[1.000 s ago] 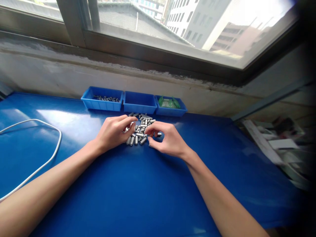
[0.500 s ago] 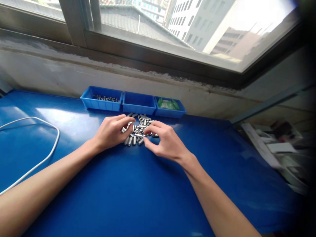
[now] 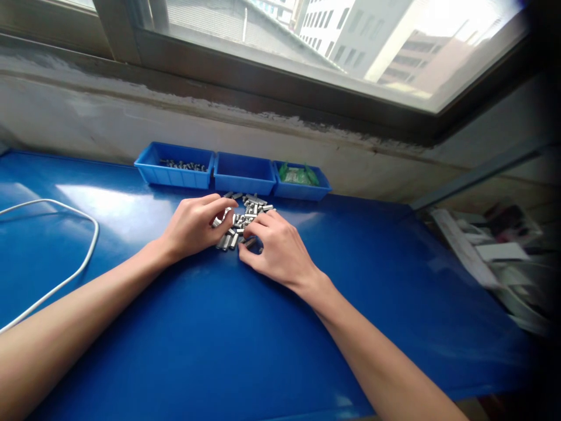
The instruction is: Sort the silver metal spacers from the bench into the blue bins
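Observation:
A loose pile of small silvery metal pieces point(image 3: 239, 221), many of them short and bar-like, lies on the blue table point(image 3: 228, 345). My left hand point(image 3: 197, 225) rests at the pile's left side, fingers curved, with a gap between thumb and forefinger tips. No piece shows clearly in its grip. Over the pile's right front edge is my right hand point(image 3: 280, 245), palm down. Its thumb and forefinger stand apart, and a metal piece is visible on the table between them. The right hand's other fingers hide part of the pile.
Behind the pile stand three blue bins in a row: a left bin point(image 3: 175, 177) with small metal parts, a middle bin point(image 3: 245, 184), and a right bin point(image 3: 302, 190) holding a green-and-clear plastic bag point(image 3: 298, 174). A white cable point(image 3: 90, 251) curves across the table's left side.
My right hand has moved left and lower over the front of the pile, its thumb and forefinger now farther apart. My left hand keeps much the same pose. The camera view has shifted slightly.

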`<state>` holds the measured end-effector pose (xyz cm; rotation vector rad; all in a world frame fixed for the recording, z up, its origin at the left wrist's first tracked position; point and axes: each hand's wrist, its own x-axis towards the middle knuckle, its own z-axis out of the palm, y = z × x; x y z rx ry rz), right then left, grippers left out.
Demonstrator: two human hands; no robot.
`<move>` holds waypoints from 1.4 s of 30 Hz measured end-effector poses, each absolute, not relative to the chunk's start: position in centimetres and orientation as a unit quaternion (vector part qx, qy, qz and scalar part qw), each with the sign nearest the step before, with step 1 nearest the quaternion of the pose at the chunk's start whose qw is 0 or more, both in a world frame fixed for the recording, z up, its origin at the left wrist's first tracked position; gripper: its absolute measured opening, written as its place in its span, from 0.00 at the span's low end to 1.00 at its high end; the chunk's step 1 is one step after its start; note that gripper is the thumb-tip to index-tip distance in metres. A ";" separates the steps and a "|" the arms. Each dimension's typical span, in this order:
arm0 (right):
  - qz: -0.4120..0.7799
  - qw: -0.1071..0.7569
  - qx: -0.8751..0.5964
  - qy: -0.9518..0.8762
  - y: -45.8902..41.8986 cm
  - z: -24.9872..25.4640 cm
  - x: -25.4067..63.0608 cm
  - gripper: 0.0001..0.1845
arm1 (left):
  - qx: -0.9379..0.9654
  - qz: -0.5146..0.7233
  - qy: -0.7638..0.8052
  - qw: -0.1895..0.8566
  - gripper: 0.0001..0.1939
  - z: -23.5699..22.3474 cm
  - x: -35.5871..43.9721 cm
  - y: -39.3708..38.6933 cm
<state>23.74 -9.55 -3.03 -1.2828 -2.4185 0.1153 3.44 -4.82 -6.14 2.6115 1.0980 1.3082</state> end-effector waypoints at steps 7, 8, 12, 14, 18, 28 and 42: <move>0.043 0.238 -0.411 -0.879 -9.3 -3.8 23.9 0.03 | 0.831 0.427 0.355 0.005 0.10 -6.2 3.4 -4.8; 0.044 0.250 -0.400 -0.881 -9.3 -4.0 23.9 0.03 | 0.829 0.430 0.357 0.003 0.10 -6.1 3.4 -4.8; 0.020 0.324 -0.364 -0.873 -9.0 -4.3 24.2 0.05 | 0.816 0.452 0.361 0.003 0.09 -6.0 3.5 -4.9; -0.016 0.345 -0.353 -0.869 -8.9 -4.3 24.4 0.05 | 0.814 0.457 0.358 0.009 0.09 -5.9 3.6 -4.9; -0.071 0.348 -0.329 -0.875 -8.9 -4.3 24.8 0.06 | 0.821 0.453 0.347 0.015 0.10 -5.8 3.5 -5.0; -0.002 0.422 -0.380 -0.823 -9.0 -4.1 24.9 0.10 | 0.831 0.451 0.324 0.026 0.11 -5.3 3.4 -5.4; 0.350 0.489 -0.443 -0.665 -7.7 -3.3 25.4 0.15 | 0.895 0.393 0.210 -0.008 0.18 -4.5 4.1 -5.4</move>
